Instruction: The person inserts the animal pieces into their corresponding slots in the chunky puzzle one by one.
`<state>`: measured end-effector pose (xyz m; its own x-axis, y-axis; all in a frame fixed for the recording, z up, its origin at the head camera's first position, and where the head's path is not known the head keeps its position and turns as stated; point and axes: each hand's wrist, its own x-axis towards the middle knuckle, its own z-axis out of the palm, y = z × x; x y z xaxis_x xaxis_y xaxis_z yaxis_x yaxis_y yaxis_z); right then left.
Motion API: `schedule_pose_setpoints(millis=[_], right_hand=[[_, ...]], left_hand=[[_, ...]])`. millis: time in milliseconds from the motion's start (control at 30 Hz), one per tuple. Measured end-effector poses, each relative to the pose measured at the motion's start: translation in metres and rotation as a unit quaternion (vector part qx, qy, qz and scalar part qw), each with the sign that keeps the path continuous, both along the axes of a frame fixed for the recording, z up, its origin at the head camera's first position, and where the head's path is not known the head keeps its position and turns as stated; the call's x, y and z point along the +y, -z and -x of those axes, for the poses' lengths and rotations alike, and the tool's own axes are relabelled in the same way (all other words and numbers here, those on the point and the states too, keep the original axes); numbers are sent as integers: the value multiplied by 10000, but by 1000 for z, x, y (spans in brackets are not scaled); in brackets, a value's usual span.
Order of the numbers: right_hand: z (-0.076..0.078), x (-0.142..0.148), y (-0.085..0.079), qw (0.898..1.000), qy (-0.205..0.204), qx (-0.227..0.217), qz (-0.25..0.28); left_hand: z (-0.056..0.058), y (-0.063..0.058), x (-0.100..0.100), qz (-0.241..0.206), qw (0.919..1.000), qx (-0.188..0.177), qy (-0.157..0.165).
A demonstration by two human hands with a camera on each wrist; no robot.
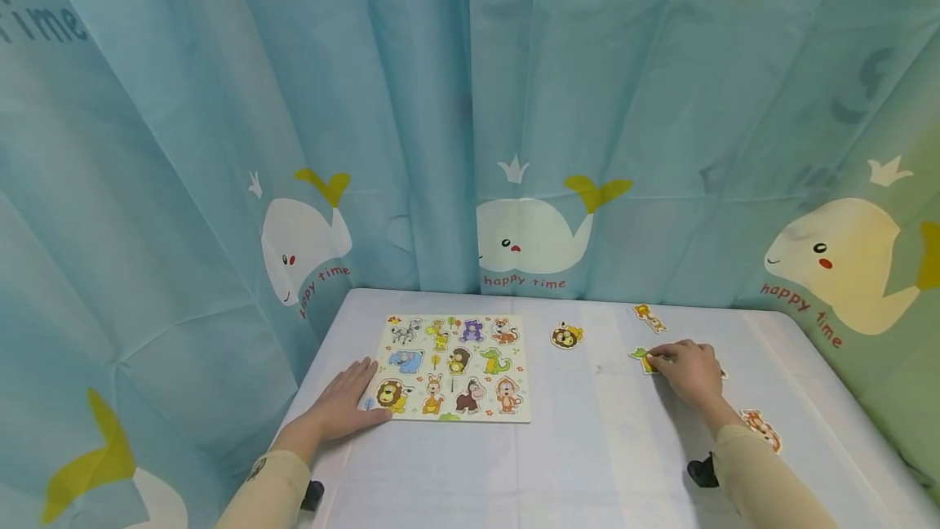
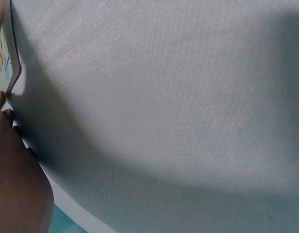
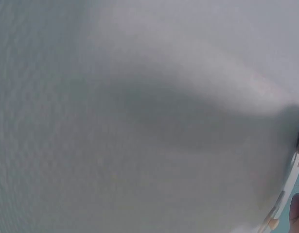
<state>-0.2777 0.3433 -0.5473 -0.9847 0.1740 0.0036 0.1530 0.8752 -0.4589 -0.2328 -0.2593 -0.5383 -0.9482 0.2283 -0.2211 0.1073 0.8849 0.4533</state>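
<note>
A white puzzle board (image 1: 451, 417) printed with several cartoon animals lies on the left part of the table. My left hand (image 1: 343, 402) rests at its left edge, fingers extended, the thumb on the lower left corner. In the left wrist view, the board's corner (image 2: 12, 73) shows beside that hand. Over on the right, my right hand (image 1: 690, 372) pinches a green crocodile puzzle piece (image 1: 640, 358) at its right side, close over the tabletop. The fingers cover part of this piece.
A lion piece (image 1: 566, 336) lies right of the board. Farther back is a yellow-orange animal piece (image 1: 649, 317). An orange-and-white animal piece (image 1: 764, 429) sits beside my right forearm. Another piece (image 1: 724, 375) is mostly hidden behind my right hand. Blue curtains (image 1: 411, 121) hang behind the table.
</note>
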Motion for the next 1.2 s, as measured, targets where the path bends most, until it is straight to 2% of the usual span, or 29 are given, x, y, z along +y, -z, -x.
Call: schedule_pose_setpoints(millis=[200, 433, 800, 1200], right_hand=[[1, -13, -6, 9988, -157, 457, 54], [8, -45, -17, 9931, -633, 977, 101], [23, -109, -23, 9866, -1092, 1165, 328], [28, -173, -24, 9839, -1270, 1141, 528]], left_hand=[[1, 1, -1, -5, 10000, -50, -9], [1, 2, -3, 0, 10000, -29, 6], [-1, -2, -1, -46, 10000, -29, 4], [-1, -5, 1, -73, 9999, -97, 15]])
